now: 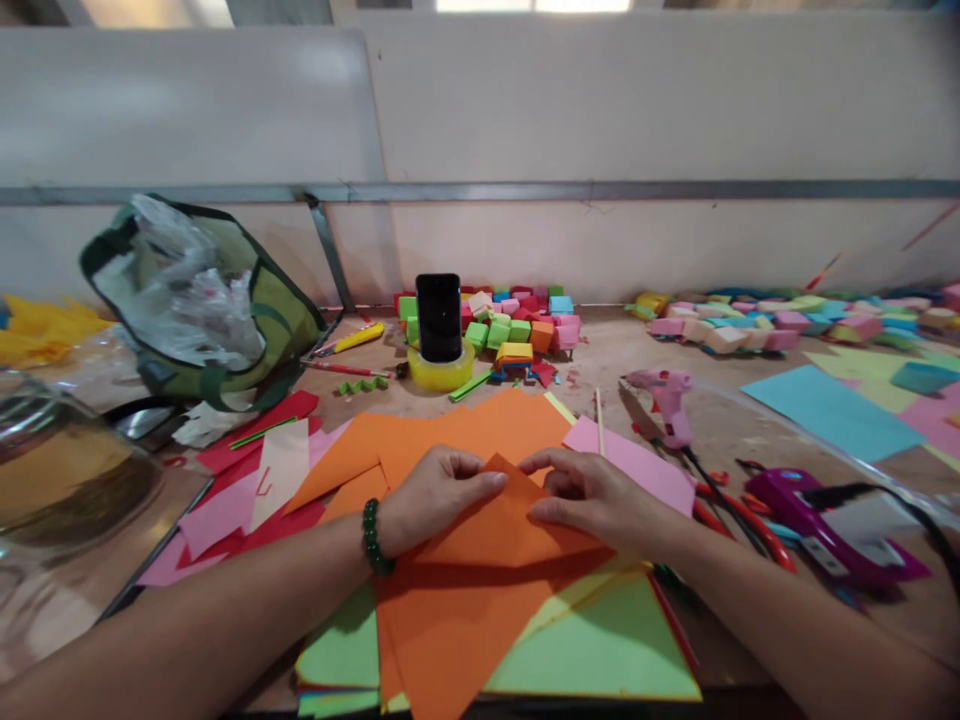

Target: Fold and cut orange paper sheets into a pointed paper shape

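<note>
Both my hands hold one orange sheet of paper point(495, 535), folded into a triangle with its point upward between them. My left hand point(442, 495), with a dark green bead bracelet point(376, 537) at the wrist, pinches the sheet's left edge near the tip, thumb on top. On the other side, my right hand point(581, 490) grips the right edge between thumb and bent fingers. Beneath lie more orange sheets point(450, 640) and a stack of light green paper point(607, 650). Further orange sheets point(420, 435) spread out behind my hands.
A phone point(439, 318) stands in a yellow tape roll point(441, 370). Behind it are folded paper blocks point(499, 330). A pink glue gun point(667, 400) and purple power strip point(832, 530) sit right. On the left are a green bag point(277, 340), yellow cutter point(360, 338) and glass jar point(67, 470).
</note>
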`<state>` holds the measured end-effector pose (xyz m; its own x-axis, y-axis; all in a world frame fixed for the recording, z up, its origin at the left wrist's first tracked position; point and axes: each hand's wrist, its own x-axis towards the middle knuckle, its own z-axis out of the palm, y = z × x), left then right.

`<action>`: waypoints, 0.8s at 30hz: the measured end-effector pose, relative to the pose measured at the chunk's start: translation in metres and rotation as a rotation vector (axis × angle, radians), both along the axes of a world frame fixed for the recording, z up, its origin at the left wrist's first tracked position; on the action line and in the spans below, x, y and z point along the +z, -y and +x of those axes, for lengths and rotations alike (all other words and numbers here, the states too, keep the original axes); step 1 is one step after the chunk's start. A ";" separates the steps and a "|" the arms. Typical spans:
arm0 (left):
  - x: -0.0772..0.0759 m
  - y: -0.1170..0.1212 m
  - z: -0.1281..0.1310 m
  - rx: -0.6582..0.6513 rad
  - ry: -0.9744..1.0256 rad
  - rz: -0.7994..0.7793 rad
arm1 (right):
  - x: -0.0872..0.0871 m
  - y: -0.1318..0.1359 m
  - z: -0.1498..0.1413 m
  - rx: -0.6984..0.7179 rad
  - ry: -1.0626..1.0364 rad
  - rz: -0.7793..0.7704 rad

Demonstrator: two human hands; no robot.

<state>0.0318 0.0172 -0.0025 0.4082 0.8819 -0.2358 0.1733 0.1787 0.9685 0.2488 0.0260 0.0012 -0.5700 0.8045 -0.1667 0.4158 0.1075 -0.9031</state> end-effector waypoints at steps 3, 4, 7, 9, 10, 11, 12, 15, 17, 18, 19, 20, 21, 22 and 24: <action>0.002 0.001 0.000 -0.004 0.010 0.012 | 0.001 0.001 0.000 0.009 0.000 -0.010; 0.003 0.002 0.000 -0.002 0.013 0.021 | 0.001 0.001 0.000 0.013 0.001 -0.008; 0.006 0.002 0.001 0.040 0.024 0.043 | 0.001 0.002 0.000 0.024 0.005 -0.001; 0.007 0.002 0.002 0.073 0.024 0.047 | 0.000 0.002 0.001 0.028 0.005 0.010; 0.007 0.002 0.002 0.082 0.021 0.047 | 0.000 0.002 0.001 0.031 0.007 0.015; 0.007 0.002 0.002 0.087 0.019 0.047 | 0.001 0.002 0.001 0.033 0.010 0.020; 0.007 0.002 0.002 0.088 0.018 0.049 | 0.001 0.002 0.001 0.033 0.013 0.025; 0.004 0.001 0.000 0.088 0.019 0.045 | 0.002 0.002 0.001 0.034 0.017 0.028; 0.003 0.002 -0.001 0.080 0.027 0.040 | 0.003 0.003 0.000 0.033 0.015 0.025; 0.003 0.002 -0.001 0.075 0.030 0.042 | 0.003 0.003 0.000 0.035 0.014 0.022; 0.003 0.003 -0.002 0.071 0.030 0.047 | 0.003 0.003 0.000 0.035 0.014 0.020; 0.003 0.003 -0.002 0.068 0.028 0.055 | 0.003 0.004 -0.001 0.035 0.013 0.017; 0.004 0.004 -0.002 0.067 0.026 0.064 | 0.003 0.004 -0.001 0.034 0.013 0.013; 0.005 0.004 -0.002 0.066 0.024 0.072 | 0.003 0.004 -0.001 0.033 0.014 0.010; 0.005 0.004 -0.002 0.062 0.035 0.082 | 0.004 0.004 -0.002 0.029 0.013 0.010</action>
<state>0.0298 0.0137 0.0028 0.3591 0.9215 -0.1481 0.1306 0.1075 0.9856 0.2472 0.0218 0.0049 -0.5910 0.7893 -0.1662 0.4239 0.1287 -0.8965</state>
